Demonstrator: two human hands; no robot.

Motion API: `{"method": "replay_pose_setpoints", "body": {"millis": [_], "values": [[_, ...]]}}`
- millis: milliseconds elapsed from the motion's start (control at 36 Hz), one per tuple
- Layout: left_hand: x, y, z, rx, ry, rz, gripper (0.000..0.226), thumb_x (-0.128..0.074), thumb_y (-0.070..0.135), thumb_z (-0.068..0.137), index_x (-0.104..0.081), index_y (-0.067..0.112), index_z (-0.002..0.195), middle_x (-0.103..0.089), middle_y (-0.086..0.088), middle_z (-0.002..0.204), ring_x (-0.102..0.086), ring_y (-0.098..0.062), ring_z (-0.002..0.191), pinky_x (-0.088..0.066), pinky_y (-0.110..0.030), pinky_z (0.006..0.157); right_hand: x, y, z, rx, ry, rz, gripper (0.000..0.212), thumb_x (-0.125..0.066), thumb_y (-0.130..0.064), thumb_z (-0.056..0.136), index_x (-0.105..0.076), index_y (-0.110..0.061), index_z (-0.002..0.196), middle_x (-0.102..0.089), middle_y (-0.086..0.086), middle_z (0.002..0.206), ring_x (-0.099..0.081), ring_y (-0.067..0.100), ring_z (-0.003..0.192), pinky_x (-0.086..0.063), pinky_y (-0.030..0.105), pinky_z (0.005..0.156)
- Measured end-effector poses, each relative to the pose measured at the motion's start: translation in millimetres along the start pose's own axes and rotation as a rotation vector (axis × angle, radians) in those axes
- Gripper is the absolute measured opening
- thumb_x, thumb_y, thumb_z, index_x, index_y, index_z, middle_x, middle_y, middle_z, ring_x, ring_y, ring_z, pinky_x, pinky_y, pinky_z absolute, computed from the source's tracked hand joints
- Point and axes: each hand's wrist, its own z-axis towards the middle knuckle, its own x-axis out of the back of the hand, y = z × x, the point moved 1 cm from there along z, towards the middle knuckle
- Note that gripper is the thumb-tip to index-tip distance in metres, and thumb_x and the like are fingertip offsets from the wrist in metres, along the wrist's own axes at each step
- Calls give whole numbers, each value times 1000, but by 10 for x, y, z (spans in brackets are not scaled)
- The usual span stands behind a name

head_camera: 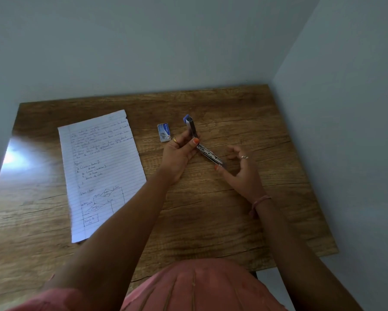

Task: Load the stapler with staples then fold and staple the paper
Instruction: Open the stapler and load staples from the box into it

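Note:
A small stapler [207, 152] is swung wide open above the wooden table [211, 209]. Its blue-tipped top arm [190, 124] stands upright and its metal staple channel points toward the right. My left hand [180, 153] grips the stapler at the hinge, thumb on the side. My right hand [240, 169] sits at the free end of the channel, thumb and fingertips touching the metal there. A small staple box [163, 132] lies flat just left of my left hand. A lined sheet of paper [101, 173] with handwriting and a flow chart lies flat at the left.
The table stands in a corner, with a pale wall [143, 41] behind it and another wall [345, 131] along its right edge. My pink-clothed lap [199, 288] is at the table's near edge. A glare patch [11, 153] shines at the table's left.

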Motion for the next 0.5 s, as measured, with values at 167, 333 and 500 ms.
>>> {"method": "replay_pose_setpoints", "body": {"millis": [167,333,500], "values": [[-11,2,-14,-10,4,-6,32,-54,-5,92,-62,11,118,-73,1,104,-68,-10,102,-55,-25,82,-45,14,25,75,-44,-262,49,-75,-42,75,-64,-15,114,-52,3,116,-47,14,109,-37,31,93],[-14,-18,-38,-64,26,87,29,-59,0,91,-70,21,108,-74,2,104,-67,-12,103,-53,-26,88,-31,26,47,-3,16,-199,27,-76,-27,76,-69,-10,95,-52,-2,102,-47,10,98,-37,15,84],[-21,-49,-52,-85,46,214,25,-63,9,90,-71,25,107,-73,7,107,-66,-10,107,-50,-30,95,109,36,119,-171,-114,-52,24,-77,-31,76,-68,-20,95,-53,-7,107,-51,6,98,-39,17,83]]}}
